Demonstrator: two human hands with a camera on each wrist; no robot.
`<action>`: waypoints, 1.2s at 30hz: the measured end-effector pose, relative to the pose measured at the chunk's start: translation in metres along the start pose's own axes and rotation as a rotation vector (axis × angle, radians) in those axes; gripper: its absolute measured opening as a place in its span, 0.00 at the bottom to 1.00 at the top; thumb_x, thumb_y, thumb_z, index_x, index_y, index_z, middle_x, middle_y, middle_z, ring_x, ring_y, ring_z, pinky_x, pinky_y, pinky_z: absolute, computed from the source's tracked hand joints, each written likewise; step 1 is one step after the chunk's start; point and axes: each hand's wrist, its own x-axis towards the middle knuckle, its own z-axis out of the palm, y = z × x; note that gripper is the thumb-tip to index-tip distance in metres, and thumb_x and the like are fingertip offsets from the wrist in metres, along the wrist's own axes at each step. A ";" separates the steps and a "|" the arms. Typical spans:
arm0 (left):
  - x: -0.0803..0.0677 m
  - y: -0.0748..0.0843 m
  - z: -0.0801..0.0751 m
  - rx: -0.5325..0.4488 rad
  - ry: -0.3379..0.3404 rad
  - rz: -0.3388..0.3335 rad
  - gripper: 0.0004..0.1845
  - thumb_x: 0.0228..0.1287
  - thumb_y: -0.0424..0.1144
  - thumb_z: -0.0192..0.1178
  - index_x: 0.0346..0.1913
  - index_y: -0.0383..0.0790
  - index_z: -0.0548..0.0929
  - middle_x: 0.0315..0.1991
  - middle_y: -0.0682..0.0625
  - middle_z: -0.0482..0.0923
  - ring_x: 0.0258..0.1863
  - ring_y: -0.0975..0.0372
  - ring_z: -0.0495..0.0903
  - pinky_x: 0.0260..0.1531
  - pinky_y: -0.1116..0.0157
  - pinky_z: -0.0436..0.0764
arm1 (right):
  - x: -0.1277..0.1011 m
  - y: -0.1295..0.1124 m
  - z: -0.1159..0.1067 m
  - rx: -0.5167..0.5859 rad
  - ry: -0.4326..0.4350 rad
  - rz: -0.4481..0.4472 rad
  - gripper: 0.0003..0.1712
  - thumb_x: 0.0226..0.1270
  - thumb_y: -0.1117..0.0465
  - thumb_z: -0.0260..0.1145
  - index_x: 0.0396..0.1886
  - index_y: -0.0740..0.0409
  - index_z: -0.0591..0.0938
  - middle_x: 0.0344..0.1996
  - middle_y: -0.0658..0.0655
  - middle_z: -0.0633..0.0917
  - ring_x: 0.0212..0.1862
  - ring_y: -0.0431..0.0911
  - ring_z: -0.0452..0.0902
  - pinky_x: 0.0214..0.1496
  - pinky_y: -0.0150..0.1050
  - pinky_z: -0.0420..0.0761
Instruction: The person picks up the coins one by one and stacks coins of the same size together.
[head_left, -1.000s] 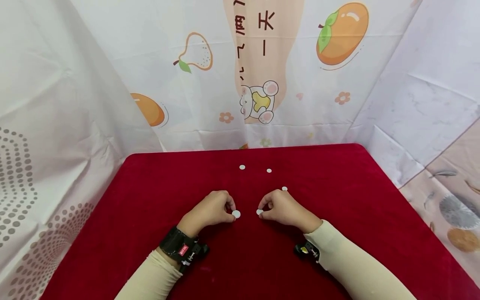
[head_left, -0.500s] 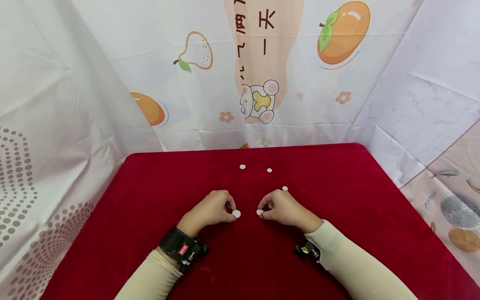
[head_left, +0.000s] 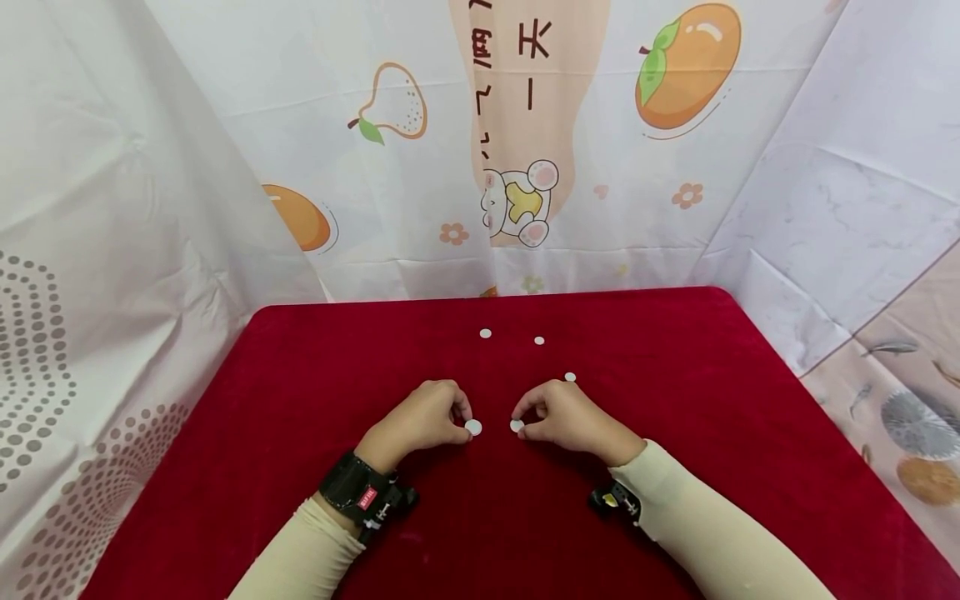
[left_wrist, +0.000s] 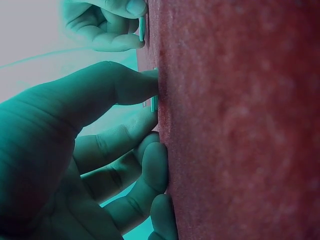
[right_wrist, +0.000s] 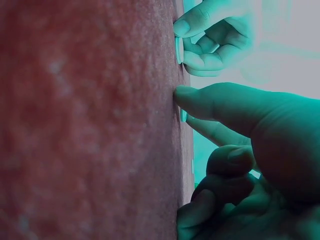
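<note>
Head view: bright, even, diffuse light, no hard shadows; just soft dark patches on the red bench cloth (head_left: 675, 400) under my wrists. No glare. Sharp in the centre, wide-angle bending at the edges, backdrop curtain (head_left: 225, 167) lines bow. Both wrist views: heavy teal/green colour cast on my left hand (left_wrist: 75, 165) and right hand (right_wrist: 260, 150), close-up soft focus, cloth grainy and blurred, background washed out pale.
</note>
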 end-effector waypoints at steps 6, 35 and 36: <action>0.000 0.000 0.000 -0.007 -0.001 -0.004 0.08 0.53 0.39 0.78 0.32 0.48 0.87 0.35 0.56 0.80 0.30 0.65 0.77 0.33 0.65 0.80 | 0.000 0.000 0.000 -0.008 -0.002 -0.009 0.08 0.60 0.59 0.79 0.38 0.44 0.91 0.13 0.48 0.77 0.19 0.37 0.67 0.26 0.33 0.73; 0.000 -0.001 0.000 -0.018 -0.003 -0.006 0.08 0.53 0.39 0.78 0.32 0.48 0.87 0.35 0.55 0.80 0.31 0.64 0.77 0.33 0.64 0.80 | 0.001 0.002 0.001 -0.008 -0.002 0.005 0.08 0.60 0.59 0.80 0.38 0.45 0.91 0.14 0.47 0.74 0.20 0.37 0.65 0.26 0.32 0.72; 0.000 -0.001 0.000 -0.018 -0.003 -0.005 0.08 0.53 0.39 0.78 0.31 0.48 0.87 0.35 0.55 0.80 0.31 0.64 0.77 0.33 0.64 0.80 | 0.001 0.002 0.001 -0.008 -0.001 0.007 0.08 0.60 0.59 0.80 0.38 0.45 0.91 0.14 0.47 0.74 0.20 0.37 0.65 0.26 0.32 0.72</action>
